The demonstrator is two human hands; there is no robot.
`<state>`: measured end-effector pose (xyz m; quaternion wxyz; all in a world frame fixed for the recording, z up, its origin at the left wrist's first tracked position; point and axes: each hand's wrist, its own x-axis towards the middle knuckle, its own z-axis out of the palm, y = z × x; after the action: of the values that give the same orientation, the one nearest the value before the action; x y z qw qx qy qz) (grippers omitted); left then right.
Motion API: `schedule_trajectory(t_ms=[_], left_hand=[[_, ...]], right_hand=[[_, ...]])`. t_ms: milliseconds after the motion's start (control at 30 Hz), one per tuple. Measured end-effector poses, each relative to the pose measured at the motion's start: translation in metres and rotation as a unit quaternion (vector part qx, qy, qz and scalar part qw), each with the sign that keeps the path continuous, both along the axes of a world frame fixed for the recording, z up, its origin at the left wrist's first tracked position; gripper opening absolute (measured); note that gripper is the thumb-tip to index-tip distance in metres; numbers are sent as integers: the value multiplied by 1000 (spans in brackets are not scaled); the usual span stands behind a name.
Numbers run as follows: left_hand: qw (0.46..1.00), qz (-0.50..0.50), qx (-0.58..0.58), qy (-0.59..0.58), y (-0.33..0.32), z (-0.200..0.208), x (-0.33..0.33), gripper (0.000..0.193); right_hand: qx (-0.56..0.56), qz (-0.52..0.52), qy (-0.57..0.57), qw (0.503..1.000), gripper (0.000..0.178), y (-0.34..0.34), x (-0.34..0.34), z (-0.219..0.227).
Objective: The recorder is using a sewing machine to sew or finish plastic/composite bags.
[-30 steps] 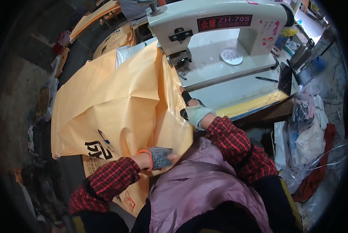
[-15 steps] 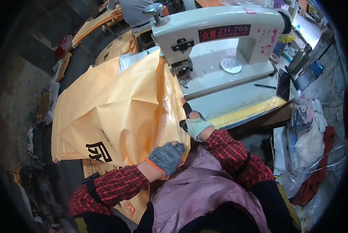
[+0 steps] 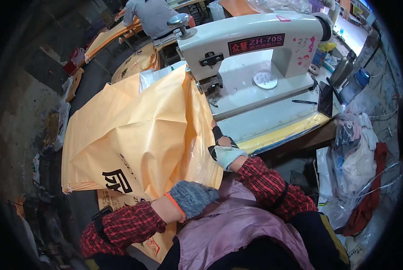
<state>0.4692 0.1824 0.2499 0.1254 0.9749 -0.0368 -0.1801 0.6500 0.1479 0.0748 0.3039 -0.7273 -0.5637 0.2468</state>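
Observation:
A large yellow-orange woven sack (image 3: 134,121) with dark printing lies on a stack of sacks, its right edge running up to the head of a white sewing machine (image 3: 251,36). My right hand (image 3: 227,153), in a pale glove that leaves some fingers bare, grips that edge just in front of the machine bed. The fingers under the edge are hidden. My left hand (image 3: 192,199), in a grey knitted glove with an orange cuff, is at the sack's near right corner, above my lap. Its back faces up and its fingertips point right; what they touch is hidden.
A phone (image 3: 326,99), a black pen (image 3: 304,102) and bottles (image 3: 355,85) stand or lie on the table's right side. Plastic bags and cloth (image 3: 354,148) hang at the right. Another person (image 3: 152,18) works at a far table with sacks (image 3: 107,38).
My left hand has slid from the top of the sack down toward my lap, past the sack's near edge. My right hand keeps its place at the edge. The view has tilted slightly.

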Motion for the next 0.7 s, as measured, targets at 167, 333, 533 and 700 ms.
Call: schedule_trajectory(t_ms=[167, 333, 533, 700], left_hand=[[970, 104, -56, 211, 27, -26, -21, 45], [958, 63, -64, 272, 24, 7, -11, 64], [943, -207, 216, 147, -12, 49, -1, 17], [966, -255, 37, -30, -78, 51, 27, 12]], right_hand=[[2, 5, 0, 1000, 57, -6, -5, 2], [-1, 2, -4, 1000, 52, -12, -4, 4], [-6, 12, -9, 1000, 46, -14, -3, 6], [-34, 24, -30, 999, 41, -22, 4, 32]])
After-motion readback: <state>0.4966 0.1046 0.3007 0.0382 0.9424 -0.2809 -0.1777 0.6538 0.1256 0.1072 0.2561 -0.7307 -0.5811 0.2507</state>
